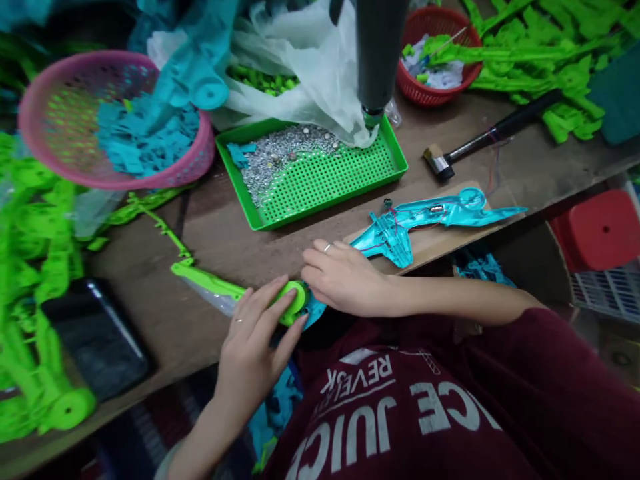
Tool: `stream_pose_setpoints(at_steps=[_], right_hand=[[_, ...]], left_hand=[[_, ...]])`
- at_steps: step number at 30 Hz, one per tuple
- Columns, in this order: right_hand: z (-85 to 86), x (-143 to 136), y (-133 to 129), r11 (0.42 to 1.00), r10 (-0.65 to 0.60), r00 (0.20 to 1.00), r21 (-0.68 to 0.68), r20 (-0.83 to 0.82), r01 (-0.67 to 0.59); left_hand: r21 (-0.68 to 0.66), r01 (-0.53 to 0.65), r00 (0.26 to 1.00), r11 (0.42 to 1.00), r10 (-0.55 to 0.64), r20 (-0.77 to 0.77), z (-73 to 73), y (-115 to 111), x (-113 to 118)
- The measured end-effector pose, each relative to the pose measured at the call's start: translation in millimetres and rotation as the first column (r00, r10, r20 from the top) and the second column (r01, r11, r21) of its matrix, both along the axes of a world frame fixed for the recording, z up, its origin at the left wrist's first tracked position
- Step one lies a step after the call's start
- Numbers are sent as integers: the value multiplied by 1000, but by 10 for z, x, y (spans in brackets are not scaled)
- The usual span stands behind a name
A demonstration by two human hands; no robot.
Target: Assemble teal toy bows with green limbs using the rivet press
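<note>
My left hand (257, 333) has its fingers and thumb around the round end of a long bright green plastic part (294, 303) at the table's front edge. The round end meets the left end of a blue plastic shell (373, 240), beside my right hand. Over that shell lie the curled fingers of my right hand (345, 277), closed on it and hiding its middle. Farther right, the shell's open inside (425, 215) shows thin red wires and small metal pieces. What lies under my fingertips is hidden.
A green tray (327, 195) of screws stands behind my hands, below a hanging dark power tool (381, 53). A hammer (493, 137) lies right. A pink basket (117, 175), a phone (97, 340) and green parts (40, 267) are left. A red basket (440, 97) stands at the back.
</note>
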State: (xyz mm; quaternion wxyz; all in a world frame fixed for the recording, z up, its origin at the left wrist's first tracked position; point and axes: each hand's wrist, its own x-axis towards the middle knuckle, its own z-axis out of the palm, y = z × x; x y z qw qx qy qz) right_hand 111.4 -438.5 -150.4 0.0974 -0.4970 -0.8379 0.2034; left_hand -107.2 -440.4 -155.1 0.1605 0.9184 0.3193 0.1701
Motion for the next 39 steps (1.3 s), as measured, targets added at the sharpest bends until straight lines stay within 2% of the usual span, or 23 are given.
stream_pose_setpoints(at_steps=[5,9,12,19,23,30,35,39], right_hand=[[8,-3,3,1000,2,999,-27,-49,-4],[-28,0,3,1000,20,998,12,-52,-19],[-83,-16,6,996,58,996,75,-75,-53],[-154,14,29,988,128,985,102,-113,-117],[-136,33,25,987,144,980,91,-140,-132],[-108,1,-9,995,88,982,61,-169,-79],[-100,18,26,994,106,976,58,-189,-97],[-137,18,32,994,68,980,93,-188,-51]], left_hand=[[-56,30,998,998,-27,58,9,56,-9],[-62,-32,996,998,37,78,39,56,16],[-59,-73,997,996,75,30,61,66,36],[0,9,995,1000,-9,-102,174,190,64],[-32,51,992,998,-54,-112,221,231,96],[10,96,995,995,-96,-18,140,322,51],[19,102,994,995,-102,-29,110,337,41],[49,94,995,994,-94,-14,87,300,56]])
